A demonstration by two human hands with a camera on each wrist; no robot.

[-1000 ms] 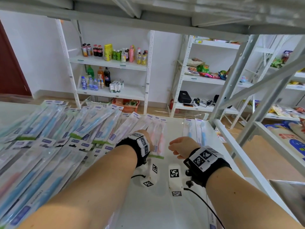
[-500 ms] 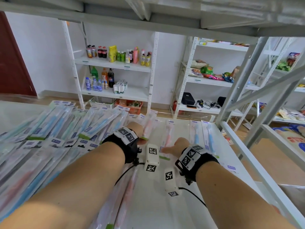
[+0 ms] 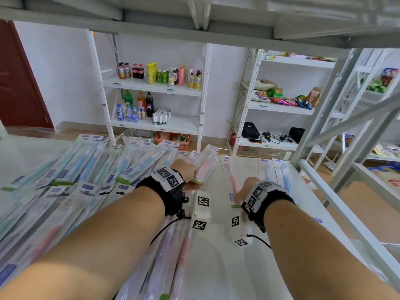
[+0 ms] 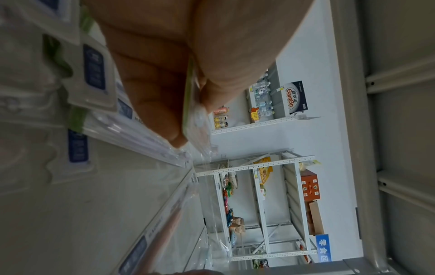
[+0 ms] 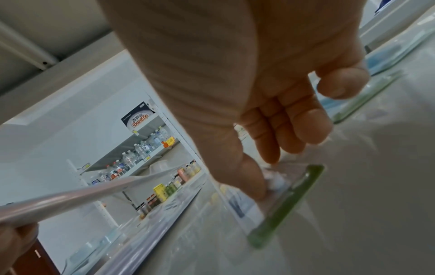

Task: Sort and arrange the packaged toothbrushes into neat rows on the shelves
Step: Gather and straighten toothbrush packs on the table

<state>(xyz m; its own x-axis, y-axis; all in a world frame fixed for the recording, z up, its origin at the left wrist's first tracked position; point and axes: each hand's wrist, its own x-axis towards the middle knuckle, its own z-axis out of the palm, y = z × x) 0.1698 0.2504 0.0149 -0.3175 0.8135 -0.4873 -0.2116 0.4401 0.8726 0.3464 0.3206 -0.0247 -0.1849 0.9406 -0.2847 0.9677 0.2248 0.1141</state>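
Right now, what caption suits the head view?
Left hand lifts a clear-packaged pink toothbrush while right hand presses another pink toothbrush pack flat on the white shelf.

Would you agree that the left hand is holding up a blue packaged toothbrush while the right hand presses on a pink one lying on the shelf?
Not quite: in the head view the packaged toothbrush held by the left hand is pink, not blue. The right hand does press on a pink packaged toothbrush lying on the shelf.
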